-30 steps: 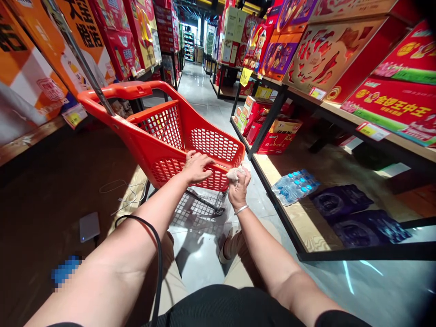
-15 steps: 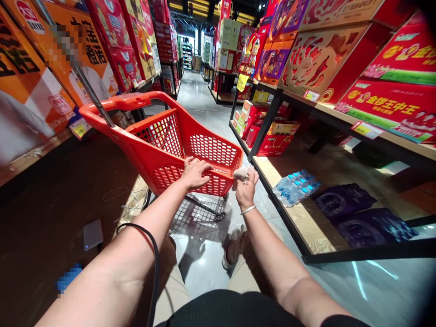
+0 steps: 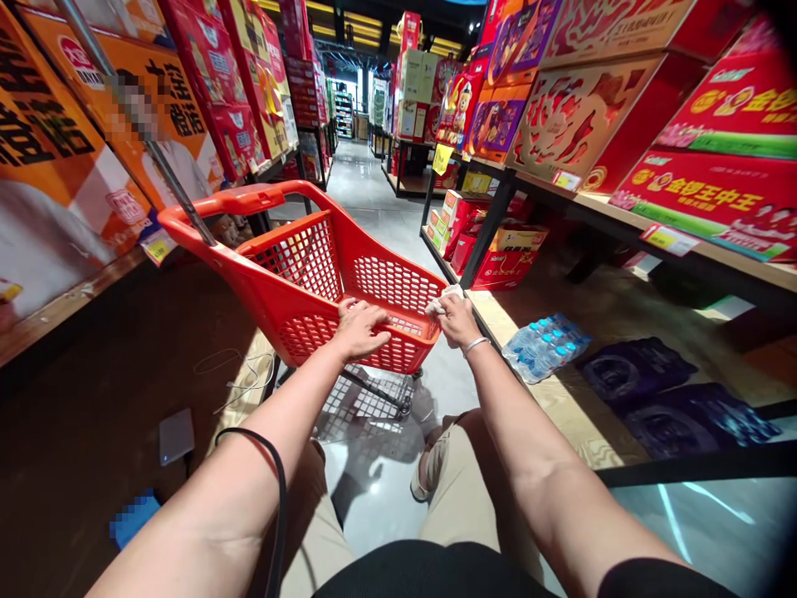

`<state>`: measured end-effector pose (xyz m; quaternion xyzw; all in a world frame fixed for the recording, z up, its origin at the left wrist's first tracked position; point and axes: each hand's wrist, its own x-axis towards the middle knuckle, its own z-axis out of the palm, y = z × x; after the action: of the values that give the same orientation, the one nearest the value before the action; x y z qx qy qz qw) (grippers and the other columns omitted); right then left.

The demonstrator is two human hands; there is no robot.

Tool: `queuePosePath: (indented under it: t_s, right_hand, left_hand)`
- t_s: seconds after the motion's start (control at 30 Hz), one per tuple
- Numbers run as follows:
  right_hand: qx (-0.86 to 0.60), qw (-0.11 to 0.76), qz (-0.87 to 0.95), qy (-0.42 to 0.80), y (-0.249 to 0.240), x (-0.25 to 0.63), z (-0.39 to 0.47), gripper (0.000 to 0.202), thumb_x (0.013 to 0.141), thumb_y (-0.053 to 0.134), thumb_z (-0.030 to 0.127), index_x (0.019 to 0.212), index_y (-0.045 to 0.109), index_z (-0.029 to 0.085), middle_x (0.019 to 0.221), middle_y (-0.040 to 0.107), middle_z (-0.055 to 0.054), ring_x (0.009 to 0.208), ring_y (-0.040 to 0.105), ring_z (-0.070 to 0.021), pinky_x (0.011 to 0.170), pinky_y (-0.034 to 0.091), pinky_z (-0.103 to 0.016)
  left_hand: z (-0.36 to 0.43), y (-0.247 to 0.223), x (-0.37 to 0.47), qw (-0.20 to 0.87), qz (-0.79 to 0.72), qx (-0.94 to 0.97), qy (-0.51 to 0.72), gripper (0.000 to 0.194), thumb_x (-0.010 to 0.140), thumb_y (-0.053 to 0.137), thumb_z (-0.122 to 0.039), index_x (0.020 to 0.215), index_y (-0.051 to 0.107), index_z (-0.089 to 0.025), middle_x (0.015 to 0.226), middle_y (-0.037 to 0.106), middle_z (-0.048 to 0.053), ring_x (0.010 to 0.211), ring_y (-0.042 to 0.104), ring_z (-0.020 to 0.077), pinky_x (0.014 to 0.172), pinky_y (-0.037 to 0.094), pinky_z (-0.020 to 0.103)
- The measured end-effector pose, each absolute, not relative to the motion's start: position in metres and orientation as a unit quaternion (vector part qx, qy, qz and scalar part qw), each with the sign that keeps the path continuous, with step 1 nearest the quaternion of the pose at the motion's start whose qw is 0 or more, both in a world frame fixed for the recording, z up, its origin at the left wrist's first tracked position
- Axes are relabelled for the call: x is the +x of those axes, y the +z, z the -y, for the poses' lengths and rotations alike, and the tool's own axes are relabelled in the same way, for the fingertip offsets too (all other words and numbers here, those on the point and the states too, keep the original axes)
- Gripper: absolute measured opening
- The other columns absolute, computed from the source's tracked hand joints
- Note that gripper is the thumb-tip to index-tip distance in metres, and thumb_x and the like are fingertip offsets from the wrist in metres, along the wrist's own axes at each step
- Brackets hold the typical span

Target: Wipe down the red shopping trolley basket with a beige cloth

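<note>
A red plastic shopping cart (image 3: 299, 311) with perforated walls stands in front of me, angled across the aisle. My left hand (image 3: 361, 330) is closed over the rim of its near side, thumb on the outside. At the cart's right front corner, my right hand (image 3: 457, 321) pinches a crumpled white cloth (image 3: 443, 299) and presses it against the rim. The exact fold of the cloth is partly hidden by my fingers. A metal pole (image 3: 180, 195) rises beside the cart's handle (image 3: 230, 203).
On the right, shelving holds red gift boxes (image 3: 710, 195), with shrink-wrapped bottles (image 3: 545, 345) and dark purple packs (image 3: 638, 370) on its lowest board. Orange cartons (image 3: 143, 108) line the left. A power bank (image 3: 176, 436) and a white cable (image 3: 233, 361) lie low on the left.
My right hand has turned and moved slightly right and up with the cloth, now over the cart's corner rim. My left hand stays on the rim. The view has shifted slightly.
</note>
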<state>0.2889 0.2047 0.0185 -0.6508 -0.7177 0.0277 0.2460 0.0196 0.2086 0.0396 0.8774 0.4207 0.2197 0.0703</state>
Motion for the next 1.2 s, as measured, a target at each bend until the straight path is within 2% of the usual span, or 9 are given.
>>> queuePosePath:
  t_s: [0.1,0.23,0.47,0.83,1.07,1.2]
  right_hand:
    - [-0.67,0.2,0.714,0.046,0.023,0.275,-0.191,0.022,0.088,0.05,0.022,0.103,0.067,0.021,0.112,0.061,-0.01,0.104,0.047,-0.0254,0.094,0.033,-0.037]
    - [-0.686,0.179,0.704,0.043,0.028,0.25,-0.155,0.022,0.091,0.05,0.026,0.106,0.066,0.023,0.113,0.059,-0.009,0.102,0.046,-0.0263,0.09,0.033,-0.036]
    - [-0.688,0.159,0.705,0.064,0.042,0.24,-0.13,0.026,0.092,0.049,0.024,0.109,0.068,0.024,0.115,0.058,-0.009,0.105,0.046,-0.0272,0.086,0.036,-0.036]
    - [-0.711,0.174,0.681,0.026,0.035,0.251,-0.111,0.022,0.092,0.051,0.025,0.106,0.068,0.025,0.112,0.059,-0.007,0.101,0.048,-0.0251,0.086,0.039,-0.035]
    - [-0.685,0.21,0.697,-0.018,0.025,0.206,-0.105,0.023,0.097,0.049,0.03,0.111,0.065,0.021,0.114,0.056,-0.01,0.106,0.046,-0.0275,0.089,0.043,-0.038]
    - [-0.635,0.195,0.747,-0.027,0.024,0.187,-0.112,0.026,0.099,0.047,0.035,0.113,0.064,0.021,0.115,0.056,-0.01,0.106,0.045,-0.0276,0.089,0.044,-0.038]
  left_hand:
    - [-0.207,0.038,0.018,0.077,-0.418,0.874,0.236,0.025,0.088,0.054,-0.049,0.086,0.064,-0.026,0.094,0.074,-0.001,0.102,0.056,0.0235,0.109,0.021,0.053]
    - [-0.207,0.034,0.016,0.063,-0.409,0.875,0.249,0.032,0.094,0.049,-0.052,0.082,0.062,-0.025,0.09,0.073,-0.001,0.104,0.056,0.0229,0.109,0.02,0.052]
    - [-0.204,0.029,0.022,0.036,-0.411,0.874,0.256,0.035,0.089,0.06,-0.059,0.083,0.063,-0.024,0.09,0.073,-0.001,0.103,0.055,0.0231,0.108,0.021,0.051]
    - [-0.207,0.026,0.035,0.06,-0.39,0.88,0.265,0.034,0.092,0.057,-0.053,0.077,0.063,-0.024,0.082,0.071,-0.002,0.1,0.057,0.021,0.108,0.024,0.049]
    - [-0.202,0.027,0.026,0.08,-0.37,0.883,0.278,0.02,0.086,0.057,-0.038,0.074,0.059,-0.022,0.084,0.069,0.0,0.101,0.058,0.0216,0.111,0.025,0.048]
    - [-0.192,0.021,0.015,0.087,-0.347,0.898,0.256,0.023,0.089,0.05,-0.038,0.077,0.06,-0.023,0.081,0.068,0.001,0.092,0.058,0.0204,0.107,0.03,0.046]
